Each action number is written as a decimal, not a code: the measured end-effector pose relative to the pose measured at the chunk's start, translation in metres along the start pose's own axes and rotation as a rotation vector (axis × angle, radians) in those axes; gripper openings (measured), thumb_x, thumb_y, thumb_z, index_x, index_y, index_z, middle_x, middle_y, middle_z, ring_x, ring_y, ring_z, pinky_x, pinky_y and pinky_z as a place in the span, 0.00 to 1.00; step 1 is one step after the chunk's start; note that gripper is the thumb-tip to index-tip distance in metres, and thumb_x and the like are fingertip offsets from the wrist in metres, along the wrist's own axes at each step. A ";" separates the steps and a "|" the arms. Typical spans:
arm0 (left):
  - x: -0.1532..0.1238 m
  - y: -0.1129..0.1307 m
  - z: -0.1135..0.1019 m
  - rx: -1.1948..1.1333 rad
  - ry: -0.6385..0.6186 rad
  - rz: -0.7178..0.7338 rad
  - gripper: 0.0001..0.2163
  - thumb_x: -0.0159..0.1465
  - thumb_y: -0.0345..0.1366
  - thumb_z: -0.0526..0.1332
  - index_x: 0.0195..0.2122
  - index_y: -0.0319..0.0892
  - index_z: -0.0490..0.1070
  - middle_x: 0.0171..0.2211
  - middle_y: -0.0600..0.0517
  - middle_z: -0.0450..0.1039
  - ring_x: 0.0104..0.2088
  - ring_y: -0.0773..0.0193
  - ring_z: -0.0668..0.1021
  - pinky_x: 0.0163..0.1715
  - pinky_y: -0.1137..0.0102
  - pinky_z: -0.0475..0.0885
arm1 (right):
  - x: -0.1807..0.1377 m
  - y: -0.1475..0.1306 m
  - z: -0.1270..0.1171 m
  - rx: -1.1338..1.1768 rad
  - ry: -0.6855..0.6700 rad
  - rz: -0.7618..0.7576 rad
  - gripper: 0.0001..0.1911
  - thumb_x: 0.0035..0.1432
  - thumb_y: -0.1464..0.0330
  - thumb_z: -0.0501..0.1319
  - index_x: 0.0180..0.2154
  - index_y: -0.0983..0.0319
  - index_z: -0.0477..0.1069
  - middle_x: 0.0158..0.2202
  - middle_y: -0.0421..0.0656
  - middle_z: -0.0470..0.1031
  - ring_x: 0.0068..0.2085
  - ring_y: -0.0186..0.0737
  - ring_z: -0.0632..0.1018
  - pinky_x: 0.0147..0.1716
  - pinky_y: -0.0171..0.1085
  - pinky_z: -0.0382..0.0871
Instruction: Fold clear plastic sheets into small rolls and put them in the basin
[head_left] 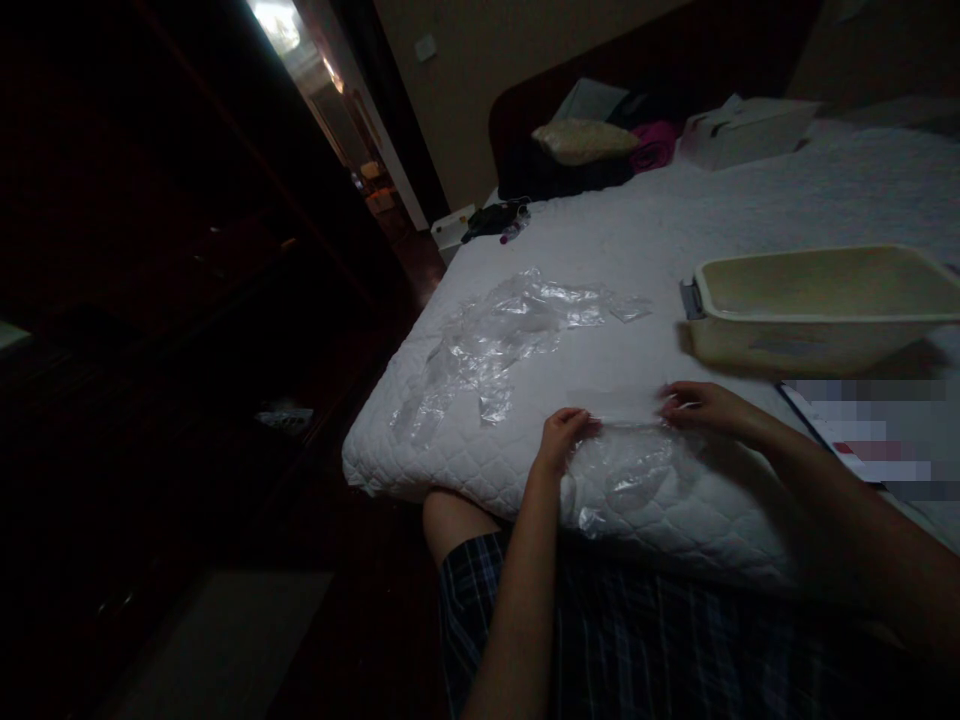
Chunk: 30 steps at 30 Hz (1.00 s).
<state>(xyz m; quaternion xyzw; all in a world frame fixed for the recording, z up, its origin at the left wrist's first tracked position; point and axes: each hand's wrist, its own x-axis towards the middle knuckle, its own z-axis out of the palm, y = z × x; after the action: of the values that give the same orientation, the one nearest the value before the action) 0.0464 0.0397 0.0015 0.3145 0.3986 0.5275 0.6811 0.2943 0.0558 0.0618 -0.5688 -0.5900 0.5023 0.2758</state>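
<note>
A clear plastic bag point(634, 460) is stretched between my two hands above the near edge of the bed. My left hand point(566, 437) pinches its left side, fingers closed on the film. On the right side, my right hand point(694, 405) grips the bag near its upper edge, the fingertips slightly blurred. The bag's lower part hangs down onto the quilted white cover. Beyond my left hand lies a spread pile of crumpled clear plastic bags point(510, 330).
A cream plastic bin point(802, 345) stands on the bed point(637, 230) at right. Near my right forearm lies a flat item with a blurred-out surface point(862, 430). A white box point(750, 130), a pillow point(585, 141) and dark cloth sit by the headboard. Dark floor lies to the left.
</note>
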 end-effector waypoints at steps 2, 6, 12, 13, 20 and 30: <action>0.001 -0.001 0.000 0.013 0.001 -0.009 0.23 0.38 0.47 0.75 0.28 0.36 0.72 0.26 0.48 0.77 0.27 0.62 0.79 0.37 0.65 0.72 | -0.006 -0.003 -0.008 0.044 -0.001 0.036 0.22 0.39 0.62 0.69 0.38 0.62 0.72 0.29 0.45 0.76 0.28 0.40 0.76 0.29 0.38 0.69; 0.001 -0.003 0.000 0.036 0.008 0.011 0.22 0.41 0.48 0.74 0.28 0.37 0.72 0.28 0.47 0.78 0.29 0.61 0.80 0.39 0.64 0.72 | -0.017 -0.009 -0.012 0.142 0.025 0.128 0.19 0.44 0.64 0.68 0.40 0.62 0.72 0.32 0.47 0.77 0.31 0.39 0.77 0.32 0.36 0.71; -0.003 0.007 0.005 0.093 -0.025 -0.022 0.24 0.41 0.50 0.74 0.30 0.36 0.72 0.29 0.47 0.78 0.30 0.61 0.80 0.41 0.64 0.72 | -0.013 -0.009 -0.002 0.282 0.100 0.218 0.19 0.51 0.60 0.66 0.44 0.60 0.69 0.39 0.50 0.78 0.39 0.43 0.79 0.37 0.38 0.74; -0.003 0.012 0.006 0.118 -0.046 -0.039 0.25 0.41 0.51 0.74 0.30 0.37 0.72 0.30 0.46 0.78 0.30 0.61 0.80 0.40 0.64 0.73 | -0.011 -0.009 -0.001 0.244 0.107 0.190 0.19 0.50 0.59 0.66 0.43 0.61 0.70 0.39 0.50 0.78 0.39 0.43 0.79 0.37 0.37 0.74; -0.004 0.058 0.017 0.296 -0.117 0.027 0.25 0.44 0.55 0.70 0.32 0.37 0.73 0.37 0.43 0.79 0.29 0.61 0.80 0.32 0.67 0.73 | -0.004 -0.031 -0.001 0.253 0.265 -0.110 0.24 0.37 0.49 0.71 0.30 0.60 0.73 0.28 0.45 0.76 0.32 0.41 0.77 0.35 0.40 0.72; -0.008 0.136 0.053 0.380 -0.180 0.218 0.25 0.47 0.55 0.69 0.34 0.38 0.73 0.37 0.42 0.80 0.31 0.59 0.82 0.36 0.64 0.75 | -0.026 -0.098 -0.013 0.363 0.443 -0.369 0.24 0.41 0.50 0.70 0.31 0.60 0.67 0.25 0.38 0.72 0.27 0.33 0.75 0.32 0.36 0.73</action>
<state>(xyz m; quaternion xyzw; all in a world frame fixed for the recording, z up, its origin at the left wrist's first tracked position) 0.0281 0.0649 0.1445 0.5238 0.3921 0.4834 0.5815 0.2729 0.0501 0.1612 -0.4894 -0.5096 0.4050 0.5804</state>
